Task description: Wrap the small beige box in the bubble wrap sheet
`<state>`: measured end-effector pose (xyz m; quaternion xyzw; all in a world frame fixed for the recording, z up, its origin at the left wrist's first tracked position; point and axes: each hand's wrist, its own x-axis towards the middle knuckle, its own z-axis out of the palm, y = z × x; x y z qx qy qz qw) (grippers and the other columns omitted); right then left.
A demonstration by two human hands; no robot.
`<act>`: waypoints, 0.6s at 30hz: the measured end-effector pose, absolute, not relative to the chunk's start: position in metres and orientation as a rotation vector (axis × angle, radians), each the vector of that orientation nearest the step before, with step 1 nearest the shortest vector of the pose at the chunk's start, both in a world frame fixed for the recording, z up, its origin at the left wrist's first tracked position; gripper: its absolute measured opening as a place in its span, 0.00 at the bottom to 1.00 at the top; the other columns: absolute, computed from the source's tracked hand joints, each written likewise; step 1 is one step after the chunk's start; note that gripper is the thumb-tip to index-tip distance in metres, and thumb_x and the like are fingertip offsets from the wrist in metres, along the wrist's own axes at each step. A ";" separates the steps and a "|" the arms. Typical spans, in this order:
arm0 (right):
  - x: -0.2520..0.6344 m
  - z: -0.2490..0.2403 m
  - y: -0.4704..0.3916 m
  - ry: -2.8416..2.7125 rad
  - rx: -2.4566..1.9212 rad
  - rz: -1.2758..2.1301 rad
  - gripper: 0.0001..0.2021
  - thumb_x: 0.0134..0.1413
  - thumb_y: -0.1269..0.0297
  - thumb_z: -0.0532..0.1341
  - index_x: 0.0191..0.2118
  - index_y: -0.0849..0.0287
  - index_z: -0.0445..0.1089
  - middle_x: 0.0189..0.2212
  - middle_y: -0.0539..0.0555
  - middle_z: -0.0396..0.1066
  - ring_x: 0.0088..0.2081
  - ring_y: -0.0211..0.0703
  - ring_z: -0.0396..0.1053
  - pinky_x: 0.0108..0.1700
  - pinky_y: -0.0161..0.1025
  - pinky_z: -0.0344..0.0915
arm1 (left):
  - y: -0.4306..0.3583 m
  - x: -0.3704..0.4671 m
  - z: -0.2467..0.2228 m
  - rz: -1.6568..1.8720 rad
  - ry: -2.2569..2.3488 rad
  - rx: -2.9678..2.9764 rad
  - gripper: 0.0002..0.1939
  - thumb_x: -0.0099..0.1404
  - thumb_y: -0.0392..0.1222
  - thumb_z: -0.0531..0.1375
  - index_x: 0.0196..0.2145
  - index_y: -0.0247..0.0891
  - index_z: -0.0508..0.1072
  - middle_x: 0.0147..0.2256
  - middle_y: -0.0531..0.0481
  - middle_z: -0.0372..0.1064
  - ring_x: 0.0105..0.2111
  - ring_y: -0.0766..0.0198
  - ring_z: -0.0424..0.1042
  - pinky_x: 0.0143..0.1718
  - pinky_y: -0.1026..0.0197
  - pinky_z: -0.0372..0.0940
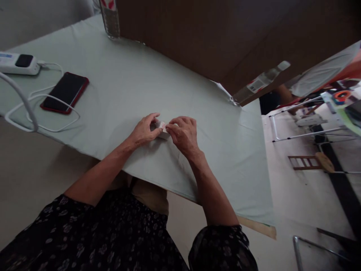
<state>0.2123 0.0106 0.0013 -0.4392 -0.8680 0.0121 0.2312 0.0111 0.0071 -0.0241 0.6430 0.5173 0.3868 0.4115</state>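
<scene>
A small whitish box [163, 134] with faint reddish marks on top rests on the pale green tablecloth [113, 94], between my two hands. My left hand [143, 131] grips its left side, thumb in front and fingers curled behind. At the right end, my right hand [184, 132] has its thumb and fingertips pinched together against the box. Whether those fingertips hold a flap or some small piece, I cannot tell. My fingers cover part of the box.
To the left lie a phone [65, 93] in a red case, a white cable [53, 130] and a white power strip [19, 63]. A big brown carton [225, 34] stands at the back, with a clear bottle [262, 81] by its right corner and another bottle [111, 19] at its left.
</scene>
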 end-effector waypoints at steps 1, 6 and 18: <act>0.211 0.002 0.012 -2.413 -1.195 -0.001 0.12 0.70 0.64 0.58 0.38 0.51 0.78 0.43 0.55 0.78 0.51 0.53 0.66 0.57 0.55 0.56 | 0.007 0.012 -0.024 0.975 1.299 1.621 0.37 0.59 0.49 0.64 0.63 0.31 0.68 0.51 0.37 0.73 0.53 0.49 0.73 0.61 0.46 0.66; 0.205 0.005 0.025 -2.443 -1.223 -0.137 0.13 0.72 0.65 0.53 0.39 0.55 0.75 0.43 0.58 0.77 0.48 0.52 0.67 0.56 0.53 0.57 | 0.007 0.015 -0.025 1.007 1.302 1.646 0.36 0.57 0.44 0.63 0.62 0.30 0.68 0.49 0.38 0.74 0.49 0.52 0.74 0.59 0.46 0.68; 0.208 0.026 0.090 -2.312 -1.390 -0.199 0.15 0.74 0.63 0.48 0.48 0.57 0.72 0.54 0.63 0.72 0.57 0.56 0.67 0.60 0.57 0.58 | 0.002 0.019 -0.026 1.122 1.141 1.479 0.40 0.54 0.47 0.67 0.64 0.41 0.64 0.57 0.39 0.68 0.46 0.56 0.74 0.55 0.46 0.71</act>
